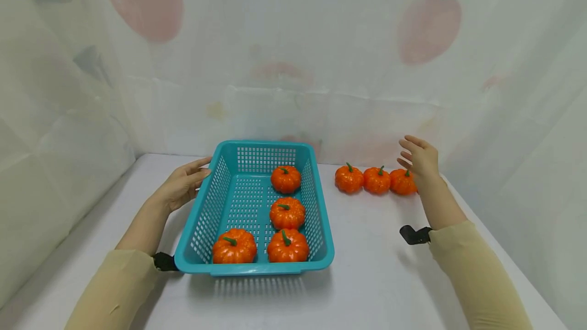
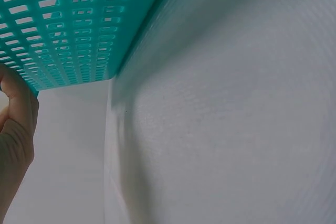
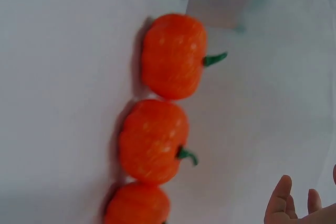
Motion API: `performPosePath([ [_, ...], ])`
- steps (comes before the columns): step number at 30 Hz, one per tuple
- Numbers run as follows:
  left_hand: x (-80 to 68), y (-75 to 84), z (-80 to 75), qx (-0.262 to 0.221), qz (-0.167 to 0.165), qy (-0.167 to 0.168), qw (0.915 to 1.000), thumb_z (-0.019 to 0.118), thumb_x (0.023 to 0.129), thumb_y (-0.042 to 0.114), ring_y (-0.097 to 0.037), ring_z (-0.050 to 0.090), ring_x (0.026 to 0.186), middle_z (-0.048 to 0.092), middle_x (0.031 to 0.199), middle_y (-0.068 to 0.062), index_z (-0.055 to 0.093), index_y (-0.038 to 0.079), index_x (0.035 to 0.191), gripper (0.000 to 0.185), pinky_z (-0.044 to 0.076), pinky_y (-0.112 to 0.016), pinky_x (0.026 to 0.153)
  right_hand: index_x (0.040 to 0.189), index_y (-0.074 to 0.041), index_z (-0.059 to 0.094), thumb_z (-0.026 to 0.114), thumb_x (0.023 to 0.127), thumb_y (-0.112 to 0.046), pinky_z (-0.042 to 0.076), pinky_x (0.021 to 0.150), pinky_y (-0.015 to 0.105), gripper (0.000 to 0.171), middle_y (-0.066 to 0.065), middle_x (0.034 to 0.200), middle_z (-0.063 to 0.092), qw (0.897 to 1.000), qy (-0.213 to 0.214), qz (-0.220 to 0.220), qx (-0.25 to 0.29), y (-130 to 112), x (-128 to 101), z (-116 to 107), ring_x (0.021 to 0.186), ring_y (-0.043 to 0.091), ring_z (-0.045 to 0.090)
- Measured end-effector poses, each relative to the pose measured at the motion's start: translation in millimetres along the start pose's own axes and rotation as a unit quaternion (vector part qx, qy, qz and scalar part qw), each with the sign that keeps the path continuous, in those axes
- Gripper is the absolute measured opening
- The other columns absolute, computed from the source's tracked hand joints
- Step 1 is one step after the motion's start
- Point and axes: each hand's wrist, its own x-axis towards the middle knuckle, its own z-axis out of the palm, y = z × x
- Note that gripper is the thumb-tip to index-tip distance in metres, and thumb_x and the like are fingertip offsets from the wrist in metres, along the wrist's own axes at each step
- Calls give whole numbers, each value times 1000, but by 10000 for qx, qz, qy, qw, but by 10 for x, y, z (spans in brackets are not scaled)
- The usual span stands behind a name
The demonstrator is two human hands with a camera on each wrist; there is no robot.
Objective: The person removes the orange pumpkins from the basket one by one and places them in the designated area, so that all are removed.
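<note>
An open-topped, rectangular turquoise basket (image 1: 252, 270) with perforated sides sits on the bench (image 1: 367, 274). Inside are four glossy orange pumpkins (image 1: 287, 214) with green stems: from the basket's centre, one lies towards one o'clock, one at three, one near five and one at seven. Outside, between two and three o'clock, three visible matching pumpkins (image 1: 377, 181) stand in a touching row.

Right hand (image 1: 421, 161) partly masks the row's rightmost visible pumpkin (image 1: 401, 183); left hand (image 2: 19, 119) sliced by the left-wrist view's edge!
</note>
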Motion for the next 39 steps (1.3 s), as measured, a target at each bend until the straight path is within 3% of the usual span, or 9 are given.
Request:
performPosePath([
  [3,4,-4,0,-22,6,-16,10000,54,103,24,-3,67,85,58,110,4,14,7,159,71,59,-22,75,151,-14,40,63,97,-26,54,83,17,60,-15,115,48,9992,-332,-203,25,-79,-83,138,104,12,47],
  [12,11,-15,-6,22,35,-46,10000,53,103,24,-3,67,86,58,108,4,14,7,159,70,59,-22,76,144,-15,48,62,97,-23,53,89,21,50,-10,117,48,9921,-1123,-553,108,-314,-307,610,111,17,47],
  [21,9,-10,-6,-68,29,-63,10000,53,103,23,-4,67,85,58,110,3,14,7,159,69,59,-22,74,140,-11,51,62,97,-20,43,113,43,45,1,133,51,9740,-2065,-913,172,-432,-507,1175,115,22,51],
  [26,5,-10,-9,-64,32,-53,10000,53,103,23,-4,67,86,58,111,3,14,7,159,70,59,-22,74,142,-11,50,61,98,-20,43,114,46,46,11,148,45,9571,-2688,-1084,-82,-445,-661,1464,120,25,52],
  [31,8,-15,-5,-114,68,-99,9999,52,103,22,-4,67,86,58,111,3,13,7,159,69,59,-22,75,142,-9,47,58,99,-17,43,113,48,45,13,149,45,9333,-3356,-1220,-382,-391,-786,1702,131,31,49],
  [39,-10,-11,-9,-164,29,-92,9998,52,103,22,-4,67,87,57,111,3,14,7,159,69,59,-22,75,140,-8,51,59,98,-13,46,110,52,43,11,147,49,8951,-4346,-826,-559,-264,-949,2028,128,33,54],
])
